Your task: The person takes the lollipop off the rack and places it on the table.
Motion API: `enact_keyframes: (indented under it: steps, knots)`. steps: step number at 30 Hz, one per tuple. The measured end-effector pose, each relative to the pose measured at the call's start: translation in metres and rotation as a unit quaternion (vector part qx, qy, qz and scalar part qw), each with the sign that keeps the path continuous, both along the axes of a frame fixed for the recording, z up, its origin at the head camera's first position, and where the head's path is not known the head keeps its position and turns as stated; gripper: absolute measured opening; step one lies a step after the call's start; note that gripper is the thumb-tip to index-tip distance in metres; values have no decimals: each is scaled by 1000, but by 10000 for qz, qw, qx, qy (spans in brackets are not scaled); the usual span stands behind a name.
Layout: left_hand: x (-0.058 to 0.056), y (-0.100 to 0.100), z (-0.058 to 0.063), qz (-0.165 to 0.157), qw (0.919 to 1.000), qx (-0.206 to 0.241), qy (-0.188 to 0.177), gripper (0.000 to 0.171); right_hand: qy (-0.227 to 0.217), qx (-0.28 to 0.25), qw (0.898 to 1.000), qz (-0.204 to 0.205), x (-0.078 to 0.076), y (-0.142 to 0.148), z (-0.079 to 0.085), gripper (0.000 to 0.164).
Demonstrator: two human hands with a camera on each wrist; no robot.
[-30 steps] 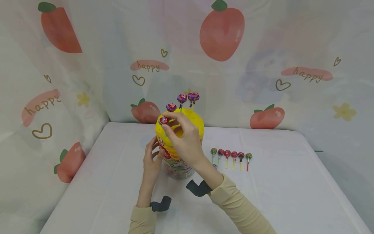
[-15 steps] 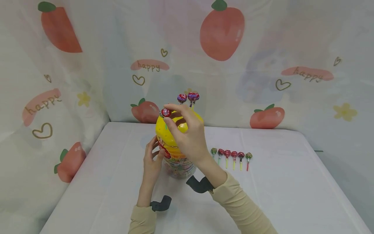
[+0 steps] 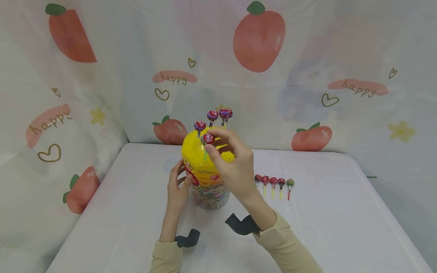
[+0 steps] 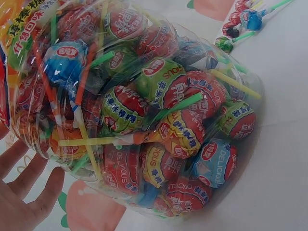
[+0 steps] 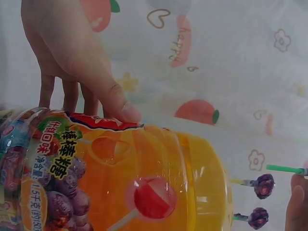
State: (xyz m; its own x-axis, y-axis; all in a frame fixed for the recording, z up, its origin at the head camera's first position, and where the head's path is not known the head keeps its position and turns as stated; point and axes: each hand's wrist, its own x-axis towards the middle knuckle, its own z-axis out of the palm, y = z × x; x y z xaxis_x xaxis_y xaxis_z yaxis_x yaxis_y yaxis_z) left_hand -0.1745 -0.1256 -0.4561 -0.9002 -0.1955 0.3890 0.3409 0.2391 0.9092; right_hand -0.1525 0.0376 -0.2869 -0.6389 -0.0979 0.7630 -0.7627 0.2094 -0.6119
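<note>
A clear plastic jar (image 3: 209, 197) full of wrapped lollipops stands upright, capped by a yellow lid (image 3: 194, 157) with small holes. My left hand (image 3: 178, 189) holds the jar's left side, thumb in front; in the left wrist view its fingers (image 4: 45, 192) lie along the wall. Over the lid, my right hand (image 3: 235, 163) pinches a red-wrapped lollipop (image 3: 208, 139) by its head between thumb and forefinger. Its green stick (image 5: 284, 169) points at the lid top in the right wrist view, apart from it. Several purple-red lollipops (image 3: 200, 125) stand upright in the lid's far part.
Right of the jar, several lollipops (image 3: 273, 181) lie in a row on the white table (image 3: 324, 220), partly hidden by my right hand. A printed curtain (image 3: 211, 91) hangs behind the table and along its left.
My right hand, pinching the lollipop, rises slightly and then moves right across the lid, uncovering the upright lollipop at the left. My left hand stays on the jar.
</note>
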Motion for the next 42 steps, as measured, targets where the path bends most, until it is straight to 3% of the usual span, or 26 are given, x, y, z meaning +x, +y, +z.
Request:
enact_keyframes:
  steps: [11,14,18,21,30,38,42]
  knots:
    - [1,-1,0,-36,10000,38,-54,54,-395,-555,9976,78,9,28,-22,31]
    - [8,2,13,-42,9998,-12,-180,54,-508,-701,9962,49,11,36,-30,31]
    - [8,2,15,-39,9995,-15,-304,56,-664,-886,9939,-11,15,46,-42,30]
    - [0,-1,1,-25,9998,6,-211,57,-870,-1043,9907,-56,18,53,-52,29]
    - [1,-2,-2,-71,10000,-6,11,54,-2023,-1218,9708,-430,19,84,-80,28]
    - [2,0,1,4,9999,5,-128,55,-2431,-1299,9569,-914,16,98,-98,27]
    - [5,2,9,-25,9998,65,-173,56,-2633,-1210,9506,-1115,11,104,-105,26]
